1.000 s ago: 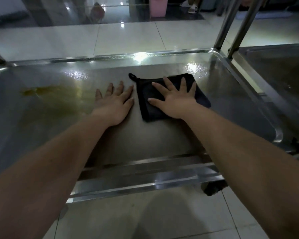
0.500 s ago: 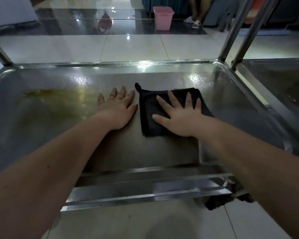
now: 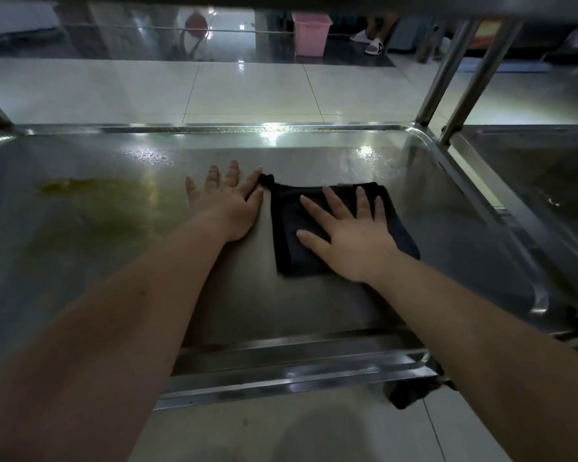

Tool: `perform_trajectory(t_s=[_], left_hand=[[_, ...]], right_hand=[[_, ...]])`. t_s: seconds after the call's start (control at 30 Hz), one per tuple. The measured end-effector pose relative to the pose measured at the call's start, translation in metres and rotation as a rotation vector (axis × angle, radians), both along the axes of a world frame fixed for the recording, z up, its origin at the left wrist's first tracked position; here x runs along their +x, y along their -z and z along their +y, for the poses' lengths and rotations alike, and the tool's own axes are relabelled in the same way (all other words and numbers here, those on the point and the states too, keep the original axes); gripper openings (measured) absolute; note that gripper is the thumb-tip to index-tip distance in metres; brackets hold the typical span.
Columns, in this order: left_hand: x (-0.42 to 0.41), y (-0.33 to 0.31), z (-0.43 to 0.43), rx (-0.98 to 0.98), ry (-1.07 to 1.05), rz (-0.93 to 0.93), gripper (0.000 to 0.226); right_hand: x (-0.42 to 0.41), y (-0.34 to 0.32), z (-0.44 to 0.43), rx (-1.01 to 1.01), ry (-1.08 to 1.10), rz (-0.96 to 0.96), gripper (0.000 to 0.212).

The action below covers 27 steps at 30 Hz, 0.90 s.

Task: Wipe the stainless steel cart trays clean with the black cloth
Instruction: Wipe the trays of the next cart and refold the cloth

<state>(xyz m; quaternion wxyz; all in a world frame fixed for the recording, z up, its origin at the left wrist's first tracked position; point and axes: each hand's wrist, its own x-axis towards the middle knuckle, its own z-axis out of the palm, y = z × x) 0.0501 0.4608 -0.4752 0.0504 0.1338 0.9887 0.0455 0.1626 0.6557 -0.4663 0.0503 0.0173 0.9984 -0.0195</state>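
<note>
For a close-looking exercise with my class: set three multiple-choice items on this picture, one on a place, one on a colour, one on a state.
1. Where on the tray is the yellowish stain?
A) under the black cloth
B) left of the left hand
C) right of the cloth

2. What colour is the bin far behind the tray?
A) green
B) blue
C) pink

3. How is the right hand?
A) flat on the cloth, fingers straight
B) bunching the cloth in a fist
C) lifted off the tray

Key: 1 B, it lies past the left hand's outer edge; 2 C, plainly pink; 3 A, spread fingers lie on the cloth.
</note>
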Motion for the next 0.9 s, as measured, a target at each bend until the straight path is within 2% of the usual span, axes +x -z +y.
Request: perform_trajectory(t_s=[0.17, 0.33, 0.47, 0.63, 0.77, 0.9], left_hand=[[0.001, 0.0, 0.0, -0.007, 0.006, -0.006, 0.054], [-0.002, 0.002, 0.0, 0.026, 0.065, -0.01, 0.05], [-0.002, 0.001, 0.002, 0.02, 0.047, -0.026, 0.051], [-0.003, 0.002, 0.001, 0.016, 0.041, -0.007, 0.052], [-0.003, 0.003, 0.0, 0.018, 0.037, 0.013, 0.052], [-0.001, 0.001, 0.001, 0.02, 0.024, -0.002, 0.051]], right_hand=[[-0.068, 0.004, -0.008, -0.039, 0.187, -0.007, 0.069], [-0.097, 0.001, -0.013, -0.053, 0.218, 0.002, 0.071], [-0.07, -0.001, -0.006, -0.051, 0.155, -0.028, 0.072], [0.011, -0.005, -0.012, -0.026, 0.078, -0.072, 0.071], [0.065, -0.004, -0.029, 0.016, 0.004, -0.101, 0.082], [0.02, 0.001, -0.016, -0.004, 0.056, -0.011, 0.063]])
